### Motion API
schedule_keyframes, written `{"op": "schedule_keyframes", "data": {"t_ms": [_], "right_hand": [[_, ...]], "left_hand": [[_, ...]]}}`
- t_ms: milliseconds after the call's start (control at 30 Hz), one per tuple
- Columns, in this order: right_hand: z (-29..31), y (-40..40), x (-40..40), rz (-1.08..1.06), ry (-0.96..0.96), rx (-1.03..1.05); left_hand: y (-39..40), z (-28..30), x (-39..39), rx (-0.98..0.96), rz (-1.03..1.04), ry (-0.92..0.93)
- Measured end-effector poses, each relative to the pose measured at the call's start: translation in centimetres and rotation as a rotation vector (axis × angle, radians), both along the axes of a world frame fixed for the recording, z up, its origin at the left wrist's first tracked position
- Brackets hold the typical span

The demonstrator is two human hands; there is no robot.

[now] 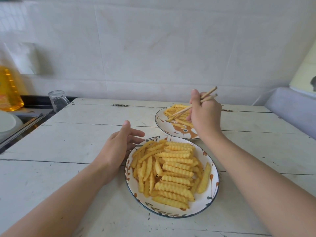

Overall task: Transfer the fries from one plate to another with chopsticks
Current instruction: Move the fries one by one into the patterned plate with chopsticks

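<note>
A near plate (pixel 203 205) with a leaf pattern holds a big heap of crinkle-cut fries (pixel 171 170). Behind it to the right, a far plate (pixel 164 127) with an orange animal picture carries a smaller pile of fries (pixel 179 112). My right hand (pixel 204 112) grips a pair of wooden chopsticks (pixel 188 107) above the far plate. Their tips reach down to a fry (pixel 171 118) at that pile's left edge. My left hand (pixel 119 146) rests open on the table, its fingers against the near plate's upper left rim.
The plates stand on a white plank table (pixel 77 142). At the far left are a clear glass jar (pixel 57 100), a yellow oil bottle (pixel 10 89) and a dark stove edge (pixel 25 120). A grey cushion (pixel 294 106) lies at the right. A tiled wall stands behind.
</note>
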State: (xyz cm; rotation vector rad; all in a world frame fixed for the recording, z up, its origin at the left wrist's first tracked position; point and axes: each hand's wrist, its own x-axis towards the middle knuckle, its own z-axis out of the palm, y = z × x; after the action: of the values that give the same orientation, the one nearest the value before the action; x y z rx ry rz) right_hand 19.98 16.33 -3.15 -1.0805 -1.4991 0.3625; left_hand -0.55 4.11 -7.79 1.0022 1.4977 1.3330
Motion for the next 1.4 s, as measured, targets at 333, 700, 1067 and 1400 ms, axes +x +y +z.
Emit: {"op": "schedule_keyframes", "data": {"t_ms": [333, 700, 1067, 1400], "right_hand": [[1.7, -1.4, 4.6, 0.04, 0.466, -0.201], [6.7, -5.4, 11.1, 0.251, 0.538, -0.258], [7.4, -7.7, 12.0, 0.24, 0.06, -0.341], [7.7, -3.6, 12.1, 0.131, 0.319, -0.192]], "left_hand": [[0.1, -0.1, -0.1, 0.003, -0.01, 0.006], [-0.2, 0.0, 0.3, 0.017, 0.013, 0.023], [-0.2, -0.4, 0.1, 0.023, -0.006, 0.021], [-0.4, -0.2, 0.7, 0.029, -0.003, 0.067]]}}
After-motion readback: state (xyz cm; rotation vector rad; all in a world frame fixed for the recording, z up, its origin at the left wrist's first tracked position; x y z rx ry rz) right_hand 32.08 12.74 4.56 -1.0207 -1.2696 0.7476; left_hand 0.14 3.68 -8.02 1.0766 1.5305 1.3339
